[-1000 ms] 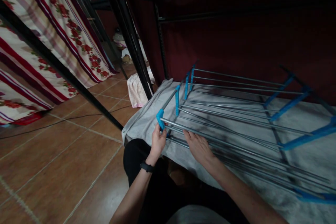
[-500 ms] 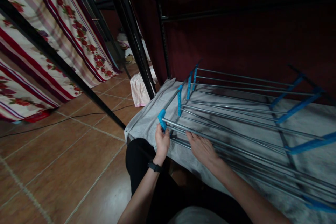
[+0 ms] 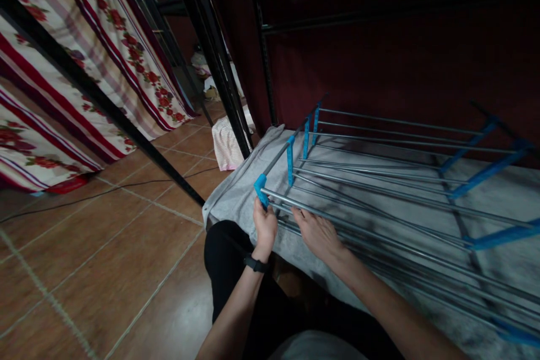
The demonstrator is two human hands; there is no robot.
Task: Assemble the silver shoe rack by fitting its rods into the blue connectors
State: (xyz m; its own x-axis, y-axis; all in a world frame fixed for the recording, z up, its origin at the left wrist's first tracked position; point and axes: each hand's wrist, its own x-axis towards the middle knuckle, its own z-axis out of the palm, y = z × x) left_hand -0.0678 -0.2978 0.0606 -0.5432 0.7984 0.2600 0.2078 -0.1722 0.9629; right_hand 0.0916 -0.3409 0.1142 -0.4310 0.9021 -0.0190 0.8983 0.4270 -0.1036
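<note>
The person's left hand (image 3: 265,226), near the middle of the frame, has its fingers closed on the lower part of a blue corner joint (image 3: 260,183). The right hand (image 3: 319,234) lies just to the right with its fingers reaching to the front tube (image 3: 337,220); whether they curl underneath cannot be told. The joint belongs to a metal rack (image 3: 400,195), which spreads from the centre to the right edge of the frame, resting on the grey-covered bed (image 3: 240,194).

The step looks like working at this near-left corner, a judgement from how the hands lie. It goes best if the left hand keeps a firm pinch on the joint while the right hand steadies the tube close beside it, so the tube cannot twist. Any push should run along the tube's own line, in small, even pressure, as a sideways shove could bend the plastic. The fingers should stay clear of the gap between joint and tube, where skin could be nipped. Because the bed is probably soft, the rack may sink or rock, so light support from beneath would help.
</note>
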